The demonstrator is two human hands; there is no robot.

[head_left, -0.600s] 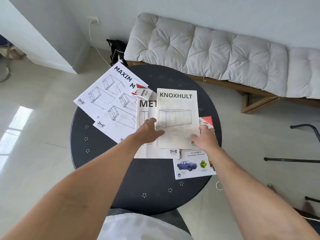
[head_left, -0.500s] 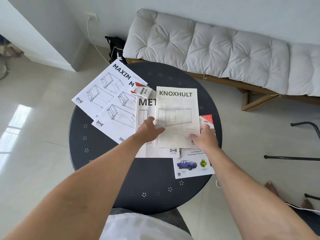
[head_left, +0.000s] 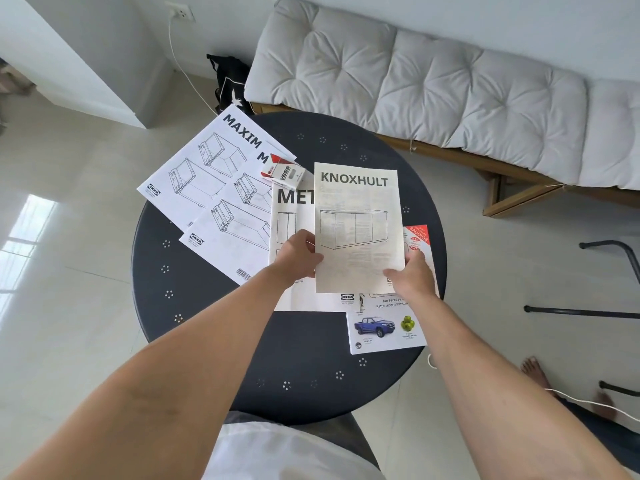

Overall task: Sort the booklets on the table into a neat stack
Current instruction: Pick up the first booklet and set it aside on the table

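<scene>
Both hands now grip KNOXHULT booklet edges.

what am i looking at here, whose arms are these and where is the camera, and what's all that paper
There is no machine: these are a person's two bare arms. The camera sits on that person's head and looks forward and down, so the arms reach in from the bottom of the picture.

They stand at a round dark table. Several printed booklets lie spread on it: two MAXIM booklets overlapping on the left, a MET booklet in the middle, and a leaflet with a blue truck near the right edge. A small red and white box rests on the papers.

The left hand and right hand grip the lower side edges of the KNOXHULT booklet, which sits above the others. Behind the table is a cushioned bench.
</scene>
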